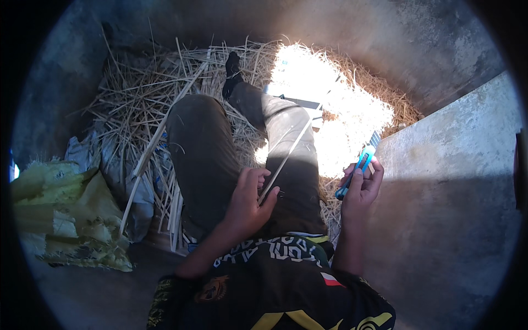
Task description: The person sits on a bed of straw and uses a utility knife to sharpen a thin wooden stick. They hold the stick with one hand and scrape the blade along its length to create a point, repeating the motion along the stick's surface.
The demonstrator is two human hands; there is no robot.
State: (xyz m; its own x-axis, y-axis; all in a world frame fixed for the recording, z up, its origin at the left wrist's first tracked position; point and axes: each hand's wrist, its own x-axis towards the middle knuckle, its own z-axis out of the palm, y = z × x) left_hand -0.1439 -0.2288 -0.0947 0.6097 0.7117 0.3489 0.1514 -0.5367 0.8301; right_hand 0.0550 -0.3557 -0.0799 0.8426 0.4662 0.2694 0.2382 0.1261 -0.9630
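Note:
My left hand (248, 203) is closed on the near end of a long, thin, pale strip (290, 152), which looks like split bamboo or cane. The strip slants up and away to the right, across my right leg, and its far part runs into bright sunlight. To the right, my right hand (363, 186) grips a blue utility knife (361, 165). Its blade (375, 138) is out and points away from me, apart from the strip. A flat, dark bar-like piece (302, 103) lies beyond my right knee, partly lost in glare.
Heaps of pale strips and shavings (135, 102) cover the floor around my outstretched legs (201, 143). A torn yellowish sack (71, 214) lies at the left. Grey concrete walls (451, 49) close in the far side and right, with a slanting ledge (445, 132) at the right.

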